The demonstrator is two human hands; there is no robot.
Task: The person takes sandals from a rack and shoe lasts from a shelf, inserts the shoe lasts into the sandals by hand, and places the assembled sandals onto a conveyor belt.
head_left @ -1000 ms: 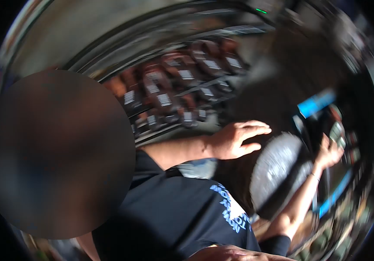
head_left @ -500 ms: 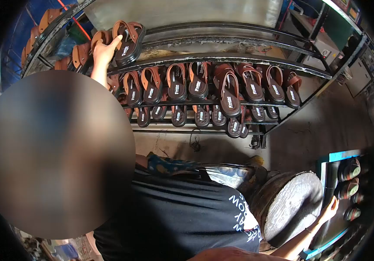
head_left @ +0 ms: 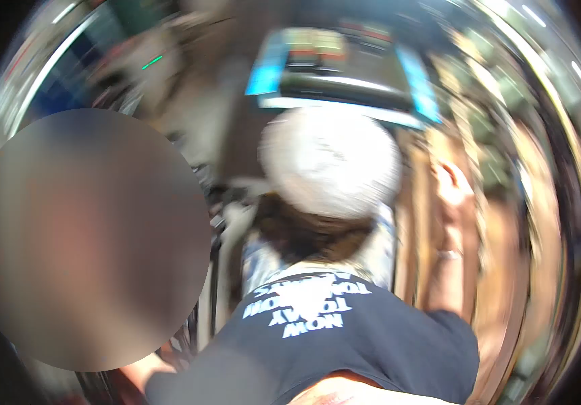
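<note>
the right hand [head_left: 452,183] is beside the tan rack [head_left: 501,236]; blur hides whether its fingers are wide, narrow or holding anything. the left hand is out of sight. just to the right of the right fingers are greenish things [head_left: 494,165] on the rack, too smeared to name. those fingers could catch on the rack or tip something off it, as they are so close. left of them stands the round pale block [head_left: 331,162], with the blue-edged tray [head_left: 270,71] beyond; a careless swing might bump either. upside-down lettering on the dark shirt [head_left: 378,344] seems to include "now"; no brand is legible.
</note>
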